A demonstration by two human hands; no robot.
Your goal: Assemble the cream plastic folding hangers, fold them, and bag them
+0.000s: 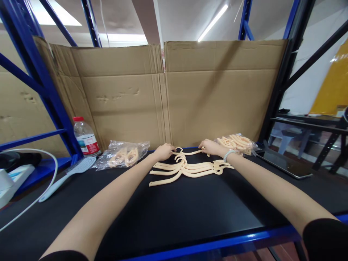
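Note:
At the far side of the black tabletop, a beige folding clothes hanger [190, 153] lies stretched between my hands. My left hand [164, 151] has its fingers closed around the hanger's left end. Its right arm ends at my right hand [213, 148], whose fingers pinch the tip; a beaded bracelet circles that wrist. Just nearer to me, several more beige hangers [199, 174] lie flat and overlapping, hooks bunched in the middle. Parts of the held hanger's ends are hidden by my fingers.
Clear plastic bags of beige hanger parts lie left [131, 156] and right [237, 143]. A red-capped bottle [86, 139], a pale hairbrush [67, 177] and a white power strip [16, 183] stand leftward. A dark tablet-like device [284, 164] lies right. Cardboard [217, 94] walls the back.

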